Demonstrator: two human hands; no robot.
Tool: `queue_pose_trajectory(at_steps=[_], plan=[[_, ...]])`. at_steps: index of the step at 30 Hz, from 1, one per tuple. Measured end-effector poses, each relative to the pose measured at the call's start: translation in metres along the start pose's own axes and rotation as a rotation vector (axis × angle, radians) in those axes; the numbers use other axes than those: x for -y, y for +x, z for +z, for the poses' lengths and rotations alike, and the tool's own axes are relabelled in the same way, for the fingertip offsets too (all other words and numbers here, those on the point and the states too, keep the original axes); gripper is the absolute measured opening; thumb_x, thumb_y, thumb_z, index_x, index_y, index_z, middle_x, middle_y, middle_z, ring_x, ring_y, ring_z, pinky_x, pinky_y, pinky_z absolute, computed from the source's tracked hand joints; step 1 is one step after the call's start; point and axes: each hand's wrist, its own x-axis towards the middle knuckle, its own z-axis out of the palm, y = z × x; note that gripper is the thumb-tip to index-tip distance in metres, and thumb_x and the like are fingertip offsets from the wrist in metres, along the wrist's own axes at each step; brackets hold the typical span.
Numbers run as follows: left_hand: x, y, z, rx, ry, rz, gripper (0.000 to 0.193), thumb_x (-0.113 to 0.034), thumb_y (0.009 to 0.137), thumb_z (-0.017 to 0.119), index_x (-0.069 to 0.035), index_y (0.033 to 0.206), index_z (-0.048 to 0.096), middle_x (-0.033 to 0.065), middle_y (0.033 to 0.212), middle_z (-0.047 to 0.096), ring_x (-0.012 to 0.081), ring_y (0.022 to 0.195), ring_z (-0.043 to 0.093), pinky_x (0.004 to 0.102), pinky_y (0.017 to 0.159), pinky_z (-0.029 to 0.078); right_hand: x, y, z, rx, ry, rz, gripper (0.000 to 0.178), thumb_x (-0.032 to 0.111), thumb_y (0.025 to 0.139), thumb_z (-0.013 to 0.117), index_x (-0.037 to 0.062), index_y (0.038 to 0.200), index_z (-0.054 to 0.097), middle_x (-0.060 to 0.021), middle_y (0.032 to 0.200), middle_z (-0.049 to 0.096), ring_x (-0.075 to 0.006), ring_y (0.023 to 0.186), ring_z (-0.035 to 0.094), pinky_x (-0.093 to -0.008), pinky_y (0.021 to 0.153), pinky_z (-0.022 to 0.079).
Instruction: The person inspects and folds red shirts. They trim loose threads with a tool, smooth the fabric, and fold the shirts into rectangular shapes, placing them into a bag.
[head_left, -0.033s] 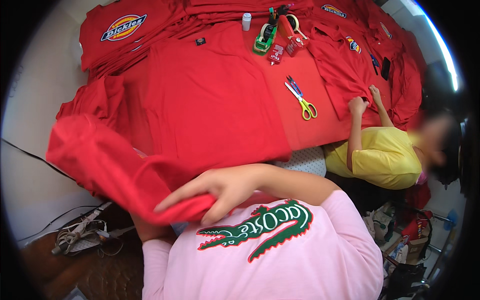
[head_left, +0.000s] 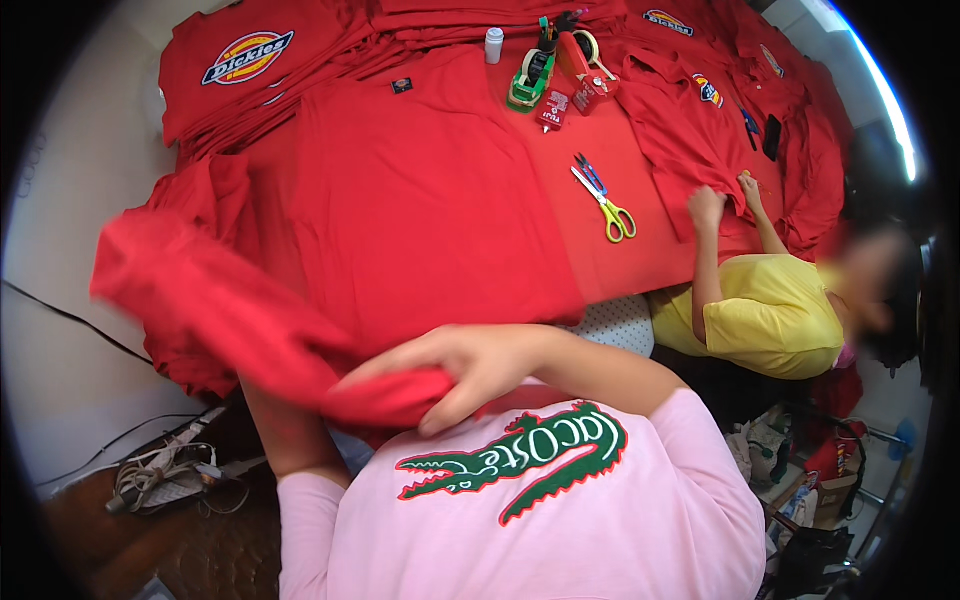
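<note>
A red shirt [head_left: 215, 300] hangs over my left arm, raised above the table's near left edge and slightly blurred. My right hand [head_left: 480, 365] is closed on its near end, thumb below and fingers above, just in front of my pink top. My left forearm [head_left: 292, 430] runs up under the cloth, and the left hand is hidden inside or behind it. Beyond them another red shirt [head_left: 430, 200] lies spread flat on the table, a small dark label at its neck.
Yellow-handled scissors [head_left: 612, 215] and blue thread snips [head_left: 590, 175] lie right of the flat shirt. Behind stand a green tape dispenser [head_left: 528, 85] and a white bottle [head_left: 494, 45]. At right, a co-worker in yellow [head_left: 780, 305] handles another red shirt [head_left: 680, 150]. Cables [head_left: 165, 475] lie at lower left.
My right hand has shifted slightly right with the shirt's near end. The held cloth looks straighter and narrower. One of the co-worker's hands has moved a little left and up.
</note>
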Motion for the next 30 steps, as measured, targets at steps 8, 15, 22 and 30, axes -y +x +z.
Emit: queue_pose_trajectory(at_steps=[8, 15, 22, 30], plan=[[0.092, 0.089, 0.147, 0.417, 0.100, 0.083, 0.080, -0.055, 0.111, 0.045, -0.011, 0.171, 0.015, 0.0182, 0.177, 0.013, 0.0308, 0.164, 0.013, 0.0430, 0.132, 0.013, -0.100, -0.146, -0.046, -1.126, -0.275, 0.428, 0.068, 0.004, 0.087, 0.076, -0.0034, 0.150, 0.051, -0.0163, 0.132, 0.071, -0.0202, 0.124, 0.066, -0.0345, 0.106, 0.052], [0.206, -0.013, 0.078, 0.556, 0.973, 0.073, 0.074, -0.050, 0.106, 0.056, -0.017, 0.168, 0.031, 0.0137, 0.177, 0.019, 0.0364, 0.163, 0.018, 0.0663, 0.127, 0.011, -0.124, -0.166, -0.054, -1.166, -1.118, 1.032, 0.078, 0.010, 0.087, 0.074, 0.0052, 0.158, 0.042, -0.0254, 0.152, 0.050, -0.0436, 0.138, 0.053, -0.0486, 0.115, 0.044], [0.177, -0.089, 0.026, 0.406, 1.043, -0.025, 0.061, -0.035, 0.110, 0.053, -0.019, 0.166, 0.036, 0.0122, 0.177, 0.018, 0.0366, 0.163, 0.017, 0.0676, 0.127, 0.012, -0.144, -0.019, -0.114, -0.973, -1.343, 0.444, 0.070, 0.014, 0.097, 0.066, 0.0025, 0.160, 0.039, -0.0236, 0.164, 0.039, -0.0403, 0.153, 0.038, -0.0506, 0.126, 0.032], [0.175, -0.121, 0.012, 0.338, 1.100, -0.178, 0.055, -0.038, 0.112, 0.046, -0.029, 0.166, 0.037, 0.0128, 0.177, 0.019, 0.0439, 0.162, 0.016, 0.0706, 0.125, 0.010, -0.245, 0.101, -0.103, -0.263, -1.312, 0.265, 0.071, 0.034, 0.103, 0.059, 0.0026, 0.162, 0.036, -0.0208, 0.169, 0.035, -0.0352, 0.158, 0.032, -0.0498, 0.129, 0.026]])
